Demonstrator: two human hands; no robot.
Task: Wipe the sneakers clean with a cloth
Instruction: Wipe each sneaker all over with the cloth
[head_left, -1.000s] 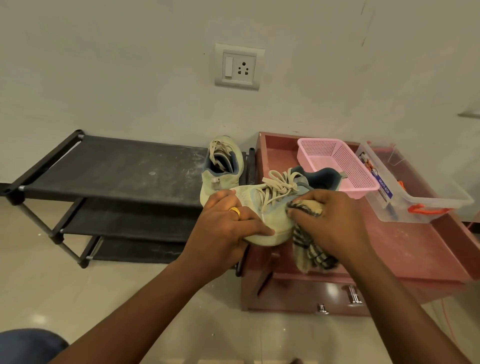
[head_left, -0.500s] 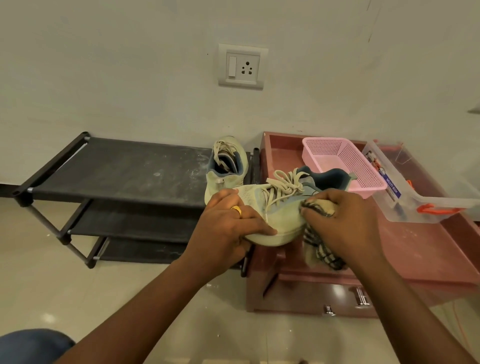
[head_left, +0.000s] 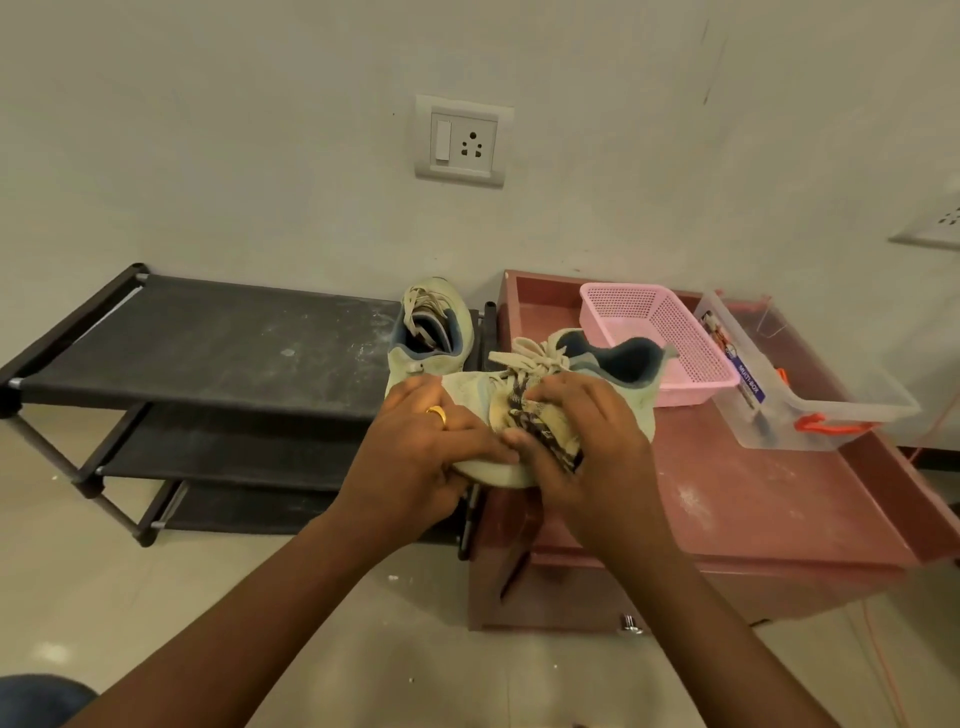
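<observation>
The left grip (head_left: 415, 452) clasped the toe of a pale sneaker (head_left: 631, 400) above the tabletop's (head_left: 727, 493) left edge. The right grip (head_left: 587, 441), fingers curled round a checked cloth (head_left: 524, 415), pressed it onto the upper. Beyond, the second sneaker (head_left: 431, 332) stood at the rack's (head_left: 208, 343) right end.

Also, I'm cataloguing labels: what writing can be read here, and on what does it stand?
"MULTI-BOX": on the purple label of the clear plastic box.
Rest of that label: too small to read.
On the held sneaker, the other sneaker, the cloth, the pink basket and the wall socket: no writing shows.
</observation>
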